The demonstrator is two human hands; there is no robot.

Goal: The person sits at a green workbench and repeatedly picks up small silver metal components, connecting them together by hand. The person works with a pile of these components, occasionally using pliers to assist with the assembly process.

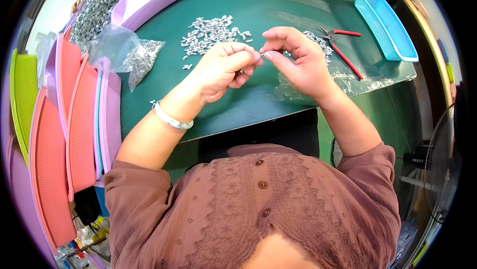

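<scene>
Pinching a tiny metal part (pixel 260 52) between both hands, raised above the green desk (pixel 238 105) at centre, close under the eyes, likely so the small piece can be seen. Left hand (pixel 221 70) grip closed, thumb and forefinger tips on the part; right hand (pixel 298 60) grip closed on its other end, fingertips meeting the left's. Loose pile of silver parts (pixel 211 34) lies just beyond the hands on the far side, within easy reach. Clear plastic sheet (pixel 343 77) under the right hand, with red-handled pliers (pixel 343 45) on it to the far right. Bag of parts (pixel 141 58) far left. Stacked pink baskets (pixel 69 125) left, blue tray (pixel 385 23) far right. White bangle (pixel 171 119) on left wrist.
</scene>
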